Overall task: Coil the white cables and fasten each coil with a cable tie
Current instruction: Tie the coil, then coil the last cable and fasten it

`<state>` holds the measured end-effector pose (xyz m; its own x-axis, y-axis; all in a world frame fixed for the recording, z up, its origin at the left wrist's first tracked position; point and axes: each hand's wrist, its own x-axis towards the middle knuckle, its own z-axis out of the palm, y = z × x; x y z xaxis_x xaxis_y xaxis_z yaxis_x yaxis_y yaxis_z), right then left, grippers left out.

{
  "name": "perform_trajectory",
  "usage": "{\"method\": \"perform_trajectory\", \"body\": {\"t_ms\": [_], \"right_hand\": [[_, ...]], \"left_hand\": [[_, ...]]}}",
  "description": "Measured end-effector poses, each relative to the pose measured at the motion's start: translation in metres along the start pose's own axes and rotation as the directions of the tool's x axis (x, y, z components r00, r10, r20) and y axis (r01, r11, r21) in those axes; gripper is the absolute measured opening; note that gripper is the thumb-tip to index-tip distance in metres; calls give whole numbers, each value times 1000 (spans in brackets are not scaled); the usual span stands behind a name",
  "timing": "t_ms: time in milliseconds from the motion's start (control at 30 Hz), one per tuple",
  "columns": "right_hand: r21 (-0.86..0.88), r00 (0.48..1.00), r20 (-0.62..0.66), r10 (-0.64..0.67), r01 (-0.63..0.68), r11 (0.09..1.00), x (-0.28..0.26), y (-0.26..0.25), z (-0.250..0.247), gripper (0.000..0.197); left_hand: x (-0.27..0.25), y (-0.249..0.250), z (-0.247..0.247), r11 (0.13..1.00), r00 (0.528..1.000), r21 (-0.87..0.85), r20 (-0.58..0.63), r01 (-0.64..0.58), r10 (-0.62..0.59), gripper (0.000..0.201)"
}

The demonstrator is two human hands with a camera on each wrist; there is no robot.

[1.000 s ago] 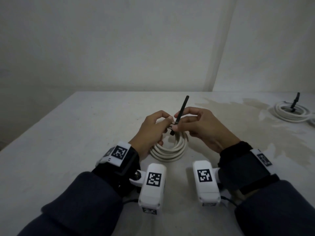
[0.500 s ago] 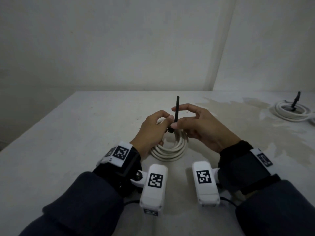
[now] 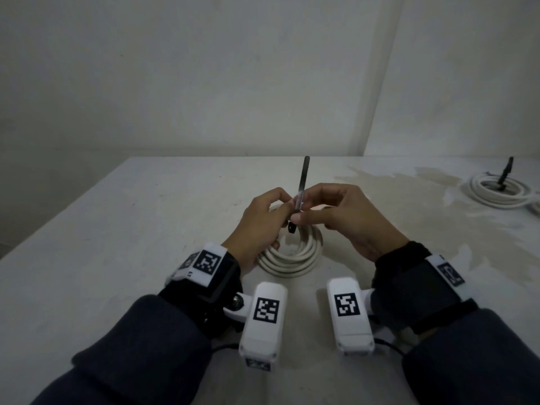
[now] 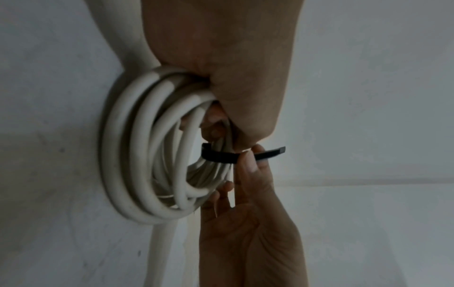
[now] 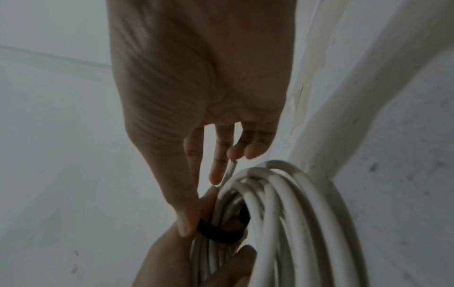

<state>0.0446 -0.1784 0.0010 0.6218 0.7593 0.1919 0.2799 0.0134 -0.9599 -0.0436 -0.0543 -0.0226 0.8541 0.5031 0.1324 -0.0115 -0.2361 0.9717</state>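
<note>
A coil of white cable [image 3: 292, 254] lies on the pale table [image 3: 117, 244] in front of me, with its far side lifted between my hands. My left hand [image 3: 282, 206] grips that side, its fingers curled round the bundled strands [image 4: 172, 136]. A black cable tie [image 4: 216, 155] is looped round the bundle [image 5: 218, 235]. My right hand [image 3: 305, 206] pinches the tie's tail between thumb and forefinger close to the bundle. The tail [image 3: 303, 176] stands almost straight up above the fingers. The tie's head [image 3: 291, 228] hangs just below them.
At the table's far right lies another white coil [image 3: 496, 192] bound by a black tie whose tail [image 3: 508, 171] sticks up. Pale walls stand behind the table. A stained patch [image 3: 409, 185] marks the table to the right of my hands.
The tie's tail has swung from leaning right to nearly upright and stands a little higher. My right fingers have shifted on it. The coil and left hand have barely moved.
</note>
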Motion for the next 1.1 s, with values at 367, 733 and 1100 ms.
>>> {"method": "perform_trajectory", "body": {"t_ms": [367, 733, 1100], "right_hand": [[106, 997, -16, 76, -74, 992, 5, 15, -4, 16], [59, 998, -64, -29, 33, 998, 5, 18, -5, 18], [-44, 989, -60, -137, 135, 990, 8, 21, -4, 19]], "left_hand": [[-1, 1, 2, 991, 998, -123, -36, 54, -58, 15], [-1, 2, 7, 987, 992, -109, -36, 117, -121, 21], [1, 3, 8, 977, 982, -111, -35, 181, -186, 30]]}}
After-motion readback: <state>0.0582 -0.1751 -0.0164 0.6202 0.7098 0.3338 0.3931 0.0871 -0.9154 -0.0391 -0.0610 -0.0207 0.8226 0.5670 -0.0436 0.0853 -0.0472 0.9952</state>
